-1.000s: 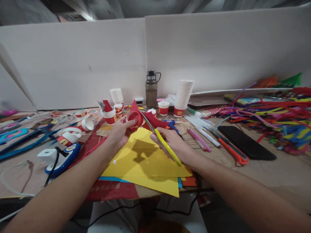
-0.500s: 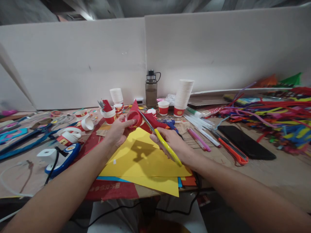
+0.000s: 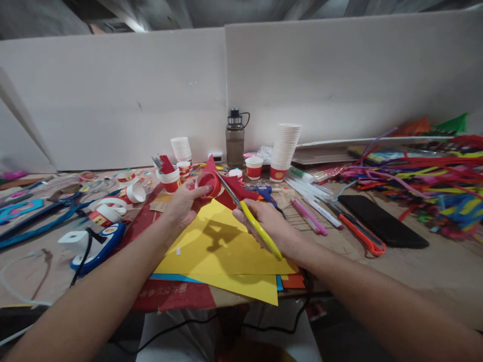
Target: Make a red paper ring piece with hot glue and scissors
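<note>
Red curled paper (image 3: 216, 183) pinched in left hand (image 3: 185, 203), yellow-handled scissors (image 3: 249, 216) gripped in curled right hand (image 3: 269, 219)

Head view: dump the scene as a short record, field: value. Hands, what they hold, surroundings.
Left hand: grip closed on curled red paper
Right hand: grip on yellow-handled scissors
Blades: extend toward the left hand, across the red paper in view; whether they are cutting, cannot tell
Below hands: yellow sheets, blue and orange edges showing underneath
Behind: bottle, upright; tall cup stack to its right
Right side: cutter, phone, coloured strips
Left side: tipped cup
</note>
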{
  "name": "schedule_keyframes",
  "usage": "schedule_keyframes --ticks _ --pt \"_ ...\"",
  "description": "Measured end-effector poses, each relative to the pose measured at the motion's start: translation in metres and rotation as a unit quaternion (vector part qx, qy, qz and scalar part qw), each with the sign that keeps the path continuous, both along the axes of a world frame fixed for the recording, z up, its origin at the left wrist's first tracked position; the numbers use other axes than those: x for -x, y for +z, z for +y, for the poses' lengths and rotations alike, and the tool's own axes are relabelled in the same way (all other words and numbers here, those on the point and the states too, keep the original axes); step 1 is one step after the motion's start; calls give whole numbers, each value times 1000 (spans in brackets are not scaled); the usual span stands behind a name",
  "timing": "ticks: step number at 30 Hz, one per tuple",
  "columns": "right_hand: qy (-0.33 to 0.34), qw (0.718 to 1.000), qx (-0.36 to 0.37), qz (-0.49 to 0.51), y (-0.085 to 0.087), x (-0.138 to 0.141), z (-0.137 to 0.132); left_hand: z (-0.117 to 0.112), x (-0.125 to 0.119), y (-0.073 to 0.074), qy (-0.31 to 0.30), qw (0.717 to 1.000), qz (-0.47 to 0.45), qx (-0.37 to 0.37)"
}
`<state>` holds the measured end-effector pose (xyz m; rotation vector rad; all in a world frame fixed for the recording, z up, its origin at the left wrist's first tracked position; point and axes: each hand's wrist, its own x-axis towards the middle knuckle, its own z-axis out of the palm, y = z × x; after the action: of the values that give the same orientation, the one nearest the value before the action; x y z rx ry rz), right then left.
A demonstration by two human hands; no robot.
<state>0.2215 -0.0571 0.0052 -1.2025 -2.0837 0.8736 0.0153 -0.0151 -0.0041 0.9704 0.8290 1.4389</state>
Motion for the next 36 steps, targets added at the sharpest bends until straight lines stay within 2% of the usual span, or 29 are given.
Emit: schedule_keyframes --ticks 7,13,33,36 --pt "-3 1000 -24 -20 0 0 -1 0 -4 -5 -15 1000 2 10" --pt "2 999 -35 -10 -2 -2 2 -2 -7 -2 -14 1000 4 13" --pt "6 1000 3 23 2 -1 0 -1 -3 -1 -29 999 10 17" --pt "3 999 9 32 3 -1 1 -1 -3 -1 -17 1000 6 17"
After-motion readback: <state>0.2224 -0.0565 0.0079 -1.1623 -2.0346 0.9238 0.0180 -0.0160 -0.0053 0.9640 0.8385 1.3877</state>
